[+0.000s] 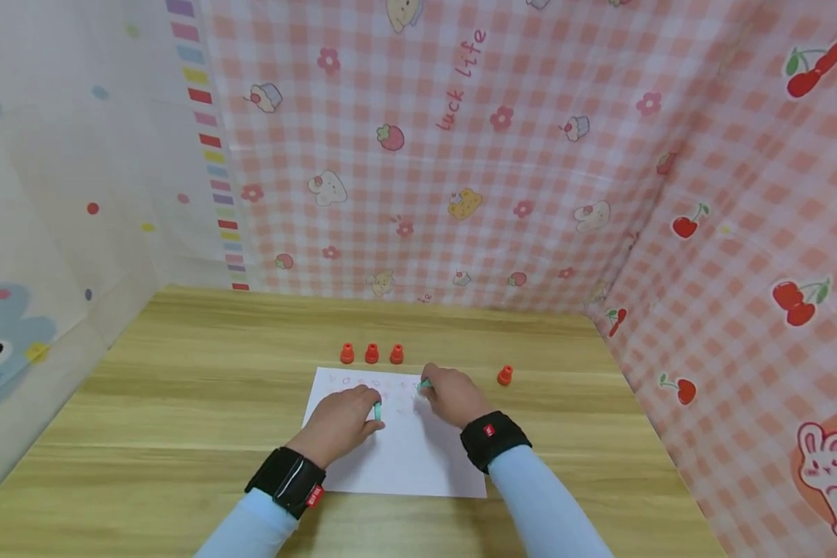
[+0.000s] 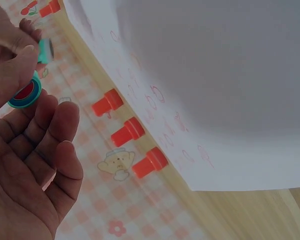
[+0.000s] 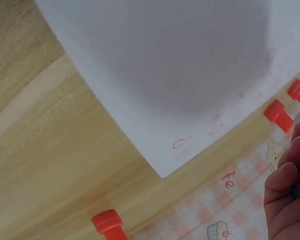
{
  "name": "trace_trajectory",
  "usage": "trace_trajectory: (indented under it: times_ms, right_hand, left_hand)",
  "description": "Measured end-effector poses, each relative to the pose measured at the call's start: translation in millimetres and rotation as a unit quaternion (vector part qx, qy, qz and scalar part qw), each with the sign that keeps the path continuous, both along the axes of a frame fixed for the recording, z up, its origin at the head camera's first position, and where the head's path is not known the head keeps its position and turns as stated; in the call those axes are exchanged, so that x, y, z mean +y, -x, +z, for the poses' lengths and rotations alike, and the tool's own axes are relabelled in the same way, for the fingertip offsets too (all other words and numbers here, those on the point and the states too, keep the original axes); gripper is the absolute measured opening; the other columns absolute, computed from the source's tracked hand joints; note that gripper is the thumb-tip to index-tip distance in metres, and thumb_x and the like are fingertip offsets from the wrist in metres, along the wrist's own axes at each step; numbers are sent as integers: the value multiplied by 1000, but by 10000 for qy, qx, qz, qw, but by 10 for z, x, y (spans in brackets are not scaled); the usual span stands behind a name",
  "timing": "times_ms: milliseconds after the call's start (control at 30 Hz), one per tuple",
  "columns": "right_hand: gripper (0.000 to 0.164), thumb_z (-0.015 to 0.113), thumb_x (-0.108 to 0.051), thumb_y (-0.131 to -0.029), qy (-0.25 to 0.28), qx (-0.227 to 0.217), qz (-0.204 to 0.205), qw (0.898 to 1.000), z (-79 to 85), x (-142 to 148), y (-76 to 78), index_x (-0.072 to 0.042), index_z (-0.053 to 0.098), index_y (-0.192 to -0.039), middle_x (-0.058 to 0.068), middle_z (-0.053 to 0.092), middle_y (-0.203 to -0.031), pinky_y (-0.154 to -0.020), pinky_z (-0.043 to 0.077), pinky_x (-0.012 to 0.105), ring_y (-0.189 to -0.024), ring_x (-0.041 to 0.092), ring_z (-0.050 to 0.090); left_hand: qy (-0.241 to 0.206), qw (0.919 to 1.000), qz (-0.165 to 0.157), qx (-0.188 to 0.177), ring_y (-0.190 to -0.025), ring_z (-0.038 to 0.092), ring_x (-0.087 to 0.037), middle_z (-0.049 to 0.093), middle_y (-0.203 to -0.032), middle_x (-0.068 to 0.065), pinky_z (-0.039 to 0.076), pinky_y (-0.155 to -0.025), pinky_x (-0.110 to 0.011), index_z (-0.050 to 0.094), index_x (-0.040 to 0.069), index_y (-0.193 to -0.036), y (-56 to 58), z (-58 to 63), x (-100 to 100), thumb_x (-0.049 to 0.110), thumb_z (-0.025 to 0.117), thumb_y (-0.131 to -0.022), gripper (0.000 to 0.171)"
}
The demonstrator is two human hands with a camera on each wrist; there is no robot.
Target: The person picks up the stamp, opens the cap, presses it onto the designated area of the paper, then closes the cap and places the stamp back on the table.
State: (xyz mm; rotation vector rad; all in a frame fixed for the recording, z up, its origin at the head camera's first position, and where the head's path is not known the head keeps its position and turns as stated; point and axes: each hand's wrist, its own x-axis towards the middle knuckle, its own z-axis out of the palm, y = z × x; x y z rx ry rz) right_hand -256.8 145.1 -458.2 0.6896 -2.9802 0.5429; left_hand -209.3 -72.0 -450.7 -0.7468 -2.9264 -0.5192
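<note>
My left hand (image 1: 342,422) is over the left part of a white sheet of paper (image 1: 404,457), pinching a small round teal cap (image 2: 26,97) between thumb and finger. In the left wrist view the cap has a red and blue round face. At the sheet's upper right, my right hand (image 1: 453,395) pinches a small teal stamp (image 1: 425,384), which shows a greyish end in the left wrist view. My fingers partly hide it. Faint pink and red printed outlines (image 2: 156,94) run along the paper's far side.
Several orange-red stamps stand on the wooden table (image 1: 202,372). A row of three, including the middle stamp (image 1: 372,353), is behind the paper; a lone stamp (image 1: 505,375) stands to its right. A pink checked cloth (image 1: 418,170) hangs behind the table.
</note>
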Motion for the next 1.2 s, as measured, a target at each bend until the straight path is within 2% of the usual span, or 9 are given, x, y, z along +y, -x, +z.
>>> trace_trajectory:
  times_ms: [167,333,467,600,700,833,1000,1200]
  right_hand:
    - [16,64,-16,-98,603,-329,-340,9971,70,33,-48,-5,57,-108,6,66,-92,-71,50,33,-75,17,57]
    - [19,62,-20,-100,1077,-722,-868,9878,12,44,-136,-6,56,-112,6,65,-95,-69,49,32,-76,18,55]
    - [17,61,-20,-100,1608,-1006,-1177,9748,-76,39,-207,-8,56,-110,4,61,-91,-68,46,32,-77,19,54]
    - [14,60,-21,-101,2242,-1354,-1415,9546,-122,12,-300,-10,58,-110,2,60,-90,-69,45,32,-82,19,55]
    - [14,59,-21,-101,2763,-1562,-1333,9389,-122,-10,-379,-10,59,-110,3,62,-90,-69,46,32,-85,22,59]
    - [17,58,-22,-102,3346,-1776,-1011,9199,-87,-57,-449,-8,60,-110,4,62,-87,-68,46,31,-80,23,59]
    - [18,55,-22,-103,3591,-1952,-781,9093,-13,-143,-463,-8,60,-112,3,61,-86,-68,44,32,-74,18,55]
    - [19,55,-21,-103,3699,-2134,-718,9013,30,-196,-475,-6,60,-113,4,60,-86,-68,42,32,-75,19,54]
  left_hand:
    - [96,9999,9,119,-77,63,-20,65,-88,-4,53,-71,-38,68,6,-104,12,-23,10,24,82,-82,31]
    - [63,9997,-13,231,-76,64,-21,64,-86,-4,53,-71,-38,68,6,-103,22,-44,27,23,80,-84,28]
    - [34,9995,-16,320,-71,61,-21,60,-79,-3,52,-67,-39,65,6,-99,22,-71,38,23,78,-87,24]
    - [-5,9989,-55,466,-69,61,-23,56,-76,-2,52,-65,-40,63,6,-97,8,-103,57,25,73,-91,22]
    - [-73,9986,-113,509,-69,62,-22,56,-76,-1,52,-64,-39,63,6,-96,-17,-122,66,26,72,-91,23]
    - [-161,9984,-165,517,-69,61,-19,57,-77,1,52,-63,-38,62,7,-94,-50,-121,68,28,75,-89,25]
    - [-309,9980,-167,524,-68,57,-16,57,-78,2,48,-60,-35,62,10,-91,-23,-91,74,29,79,-84,27]
    - [-596,9978,-188,206,-65,48,-11,50,-75,6,41,-56,-30,61,11,-89,14,-48,88,28,79,-85,25]
